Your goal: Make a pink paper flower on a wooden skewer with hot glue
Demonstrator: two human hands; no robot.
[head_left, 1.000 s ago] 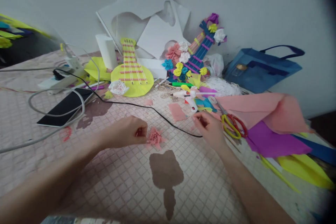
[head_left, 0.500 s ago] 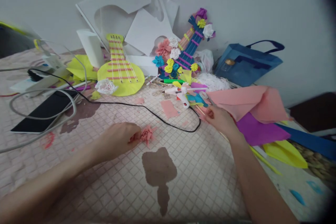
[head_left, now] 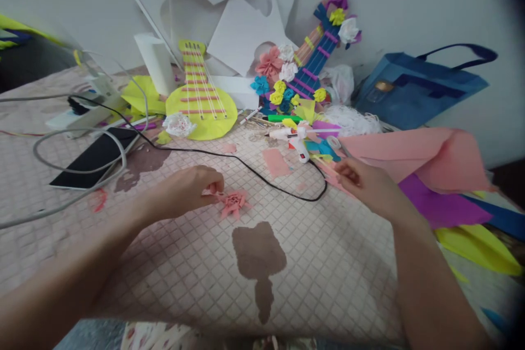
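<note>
Centre-left over the table, my left hand (head_left: pixel 192 188) is closed, its fingertips pinching the twisted end of a pink crepe paper flower (head_left: pixel 234 203). The flower's ruffled petals point to the right, low over the tabletop. My right hand (head_left: pixel 365 181) is closed at the fingertips beside pale pink paper pieces (head_left: pixel 341 185) and a thin stick. What lies between those fingers is too small to make out. Just beyond it rests a white glue gun (head_left: pixel 298 142) with a black cord (head_left: pixel 262 178) looping across the table.
A yellow paper guitar (head_left: pixel 200 112) with strings leans at the back, a blue flower-covered one (head_left: pixel 315 76) to its right. Pink crepe sheets (head_left: pixel 426 156), purple paper (head_left: pixel 443 202) and a blue bag (head_left: pixel 418 93) stand right. A power strip (head_left: pixel 77 120) and black tablet-like slab (head_left: pixel 94 158) lie left.
The view has shifted a little, so things sit further right. My left fingers have lifted slightly around the flower's end, and the flower shows more openly. My right hand has drawn back slightly from the paper pieces.
</note>
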